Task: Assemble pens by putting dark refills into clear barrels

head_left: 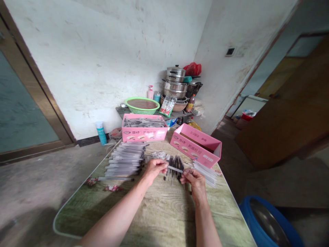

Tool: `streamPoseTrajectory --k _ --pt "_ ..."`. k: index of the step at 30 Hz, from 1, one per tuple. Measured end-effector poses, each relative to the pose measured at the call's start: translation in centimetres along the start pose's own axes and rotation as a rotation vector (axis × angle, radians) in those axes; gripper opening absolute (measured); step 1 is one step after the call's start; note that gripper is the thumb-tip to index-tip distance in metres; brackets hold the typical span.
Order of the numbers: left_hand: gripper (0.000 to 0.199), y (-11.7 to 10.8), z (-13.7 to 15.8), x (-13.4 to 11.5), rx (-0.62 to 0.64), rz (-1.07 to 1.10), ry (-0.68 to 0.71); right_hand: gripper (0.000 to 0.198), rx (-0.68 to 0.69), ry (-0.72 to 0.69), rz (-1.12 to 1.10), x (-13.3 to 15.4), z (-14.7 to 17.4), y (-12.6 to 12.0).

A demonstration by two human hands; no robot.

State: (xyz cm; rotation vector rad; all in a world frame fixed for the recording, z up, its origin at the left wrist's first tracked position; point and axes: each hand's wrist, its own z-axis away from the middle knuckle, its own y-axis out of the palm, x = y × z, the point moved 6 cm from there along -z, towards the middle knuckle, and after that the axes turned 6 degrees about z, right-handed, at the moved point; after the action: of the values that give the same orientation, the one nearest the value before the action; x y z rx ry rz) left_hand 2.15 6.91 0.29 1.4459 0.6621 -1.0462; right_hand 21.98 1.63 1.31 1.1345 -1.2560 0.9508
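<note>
A whitish, see-through pen barrel spans the gap between my two hands above the table. My left hand pinches its left end with thumb and fingers. At the other end, the closed fingers of my right hand grip it near a dark tip. Under and behind the barrel lies a bunch of thin black-tipped pieces, probably refills. Small whitish parts are heaped just beyond my left hand. Rows of pens with dark ends lie at left, and clear tubes lie right of my right hand.
A pink box full of pens stands at the table's far edge, beside a second pink box whose bottom is partly hidden. Behind are a green basin and stacked pots. A blue tub is at lower right.
</note>
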Motion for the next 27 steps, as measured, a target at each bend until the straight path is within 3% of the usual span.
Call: streamPoseTrajectory --k 11,20,27 --pt "0.038 -0.37 -0.02 -0.39 0.009 -0.029 0.02 0.029 0.034 0.031 -0.004 -0.54 -0.03 0.09" --pt "0.05 -0.14 0.09 -0.19 0.057 0.002 -0.018 0.028 0.023 0.027 -0.059 -0.94 -0.08 -0.08" --pt "0.039 -0.29 -0.14 -0.31 0.025 -0.026 0.022 0.029 0.013 0.03 -0.037 -0.85 -0.06 0.09"
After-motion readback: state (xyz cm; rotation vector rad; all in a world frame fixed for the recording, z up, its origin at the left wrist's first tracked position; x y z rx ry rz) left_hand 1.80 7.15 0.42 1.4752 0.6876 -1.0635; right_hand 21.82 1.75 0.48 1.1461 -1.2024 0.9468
